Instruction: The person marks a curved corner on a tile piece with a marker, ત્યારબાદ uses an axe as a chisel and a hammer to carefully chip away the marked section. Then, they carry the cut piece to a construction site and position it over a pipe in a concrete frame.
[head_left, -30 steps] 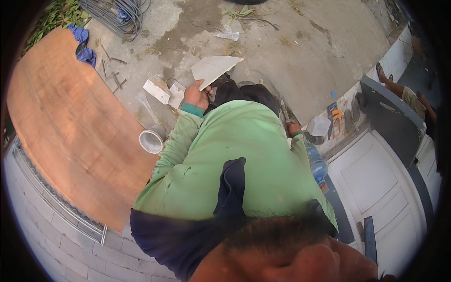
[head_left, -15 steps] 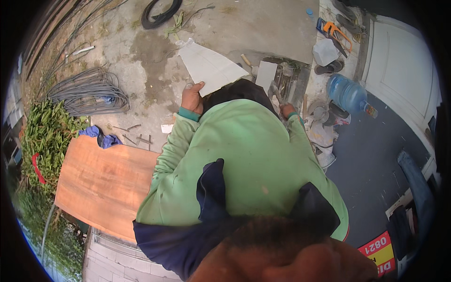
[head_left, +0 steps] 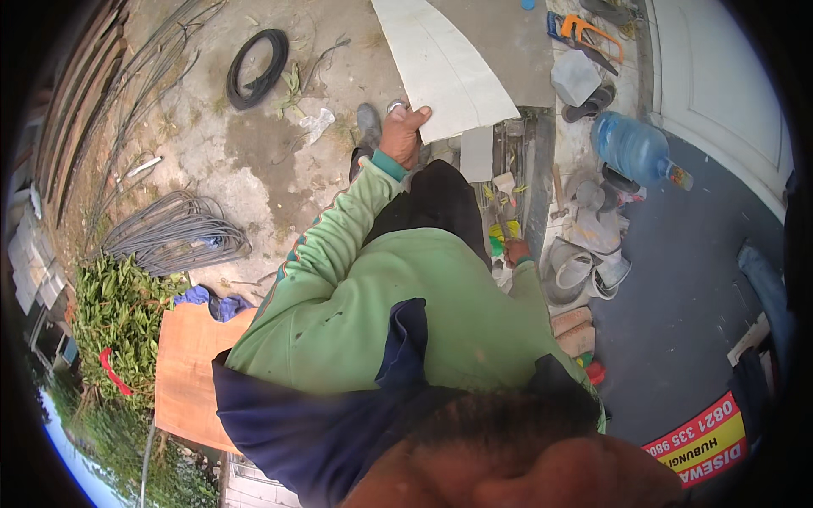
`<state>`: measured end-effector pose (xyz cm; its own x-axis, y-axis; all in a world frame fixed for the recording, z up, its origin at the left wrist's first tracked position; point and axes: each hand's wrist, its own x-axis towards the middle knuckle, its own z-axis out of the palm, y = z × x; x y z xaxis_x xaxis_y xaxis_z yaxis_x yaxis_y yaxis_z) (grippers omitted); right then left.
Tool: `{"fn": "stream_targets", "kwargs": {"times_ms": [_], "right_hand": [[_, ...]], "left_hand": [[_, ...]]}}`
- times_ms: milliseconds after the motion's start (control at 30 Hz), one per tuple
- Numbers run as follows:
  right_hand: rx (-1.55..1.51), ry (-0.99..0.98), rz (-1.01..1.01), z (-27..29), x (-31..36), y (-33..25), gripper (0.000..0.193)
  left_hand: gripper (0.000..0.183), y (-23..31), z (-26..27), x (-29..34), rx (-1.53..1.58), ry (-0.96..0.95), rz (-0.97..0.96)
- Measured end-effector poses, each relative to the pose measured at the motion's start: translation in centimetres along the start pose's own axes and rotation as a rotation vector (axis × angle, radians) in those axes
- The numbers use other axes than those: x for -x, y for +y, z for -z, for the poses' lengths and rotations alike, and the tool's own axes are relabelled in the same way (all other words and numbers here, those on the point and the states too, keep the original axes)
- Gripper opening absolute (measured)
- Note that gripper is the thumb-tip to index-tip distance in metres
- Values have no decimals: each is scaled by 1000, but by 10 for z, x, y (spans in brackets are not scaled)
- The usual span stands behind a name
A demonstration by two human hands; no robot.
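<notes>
Head: sheet (head_left: 450, 74) in hand, not yet set down
Left hand (head_left: 403, 135): pinching sheet edge
Right hand (head_left: 517, 251): curled; hold unclear

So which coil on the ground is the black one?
The neat, round black ring, up and left of the left hand that holds the white panel. The other coil is grey, wider and looser, beside the leafy plants.

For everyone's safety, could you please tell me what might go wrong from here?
The white panel, gripped only by the left hand near one edge, might slip or tip. Its pointed corner might scratch someone. The black coil on the ground might trip anyone walking past.
</notes>
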<state>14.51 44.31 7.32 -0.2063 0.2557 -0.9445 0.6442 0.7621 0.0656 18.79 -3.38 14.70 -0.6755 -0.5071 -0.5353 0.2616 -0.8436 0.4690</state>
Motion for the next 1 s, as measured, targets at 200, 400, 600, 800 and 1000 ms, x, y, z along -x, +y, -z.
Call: {"fn": "stream_targets", "kwargs": {"times_ms": [200,400,600,800,1000], "right_hand": [[-662,8,12,-30,-3,-40,13],[-982,122,303,-39,-31,-129,12],[-943,448,772,-26,-111,-185,16],[-815,483,1042,-27,-215,-263,16],[-525,313,1042,-21,-313,-318,23]], "left_hand": [[55,-131,40,-122,7,9,292],[52,-283,96,-170,-184,90,639],[39,-403,126,-216,-382,196,785],[31,-556,239,-283,-787,-238,559],[26,-525,215,-314,-970,-457,1075]]}}
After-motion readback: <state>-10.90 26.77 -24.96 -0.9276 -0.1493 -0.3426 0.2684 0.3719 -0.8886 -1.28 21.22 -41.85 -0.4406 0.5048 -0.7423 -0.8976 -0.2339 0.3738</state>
